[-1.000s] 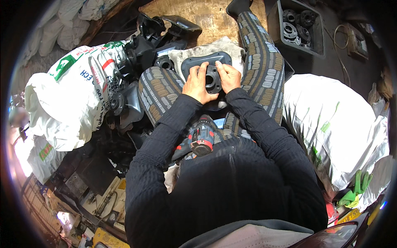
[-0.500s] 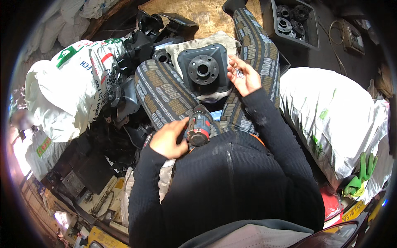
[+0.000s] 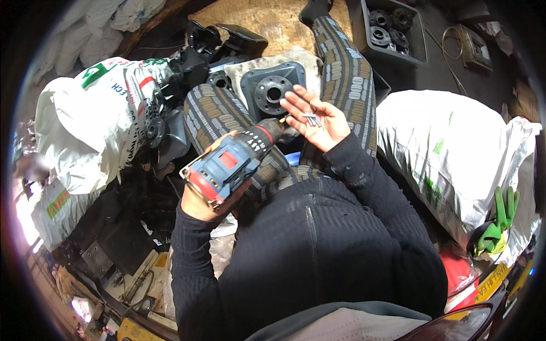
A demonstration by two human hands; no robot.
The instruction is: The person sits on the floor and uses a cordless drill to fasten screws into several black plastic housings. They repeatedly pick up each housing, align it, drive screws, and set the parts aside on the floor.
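Observation:
A blue and red cordless drill point(image 3: 230, 165) is in my left hand point(image 3: 200, 202), raised over my thigh with its chuck pointing up and right. My right hand point(image 3: 318, 119) is turned palm up, fingers spread, and several small silver fasteners point(image 3: 312, 119) lie on it. The drill's tip comes close to the right fingers; whether they touch I cannot tell. Between my legs sits a dark square housing point(image 3: 247, 85) with a round, holed flange point(image 3: 274, 94) facing up. It lies on a pale cloth point(image 3: 310, 57), its lower right part hidden by my right hand.
More black housings point(image 3: 207, 42) are heaped at the left beside a white sack point(image 3: 79, 131). A grey crate point(image 3: 422, 42) of round flanges stands at the far right. Another white sack point(image 3: 449, 148) and green gloves point(image 3: 500, 221) are to my right. A wooden board point(image 3: 284, 23) lies ahead.
My left hand has taken hold of the drill from my lap and lifted it, swinging its tip toward my right hand. The right hand has come lower and left, and its palm has opened out.

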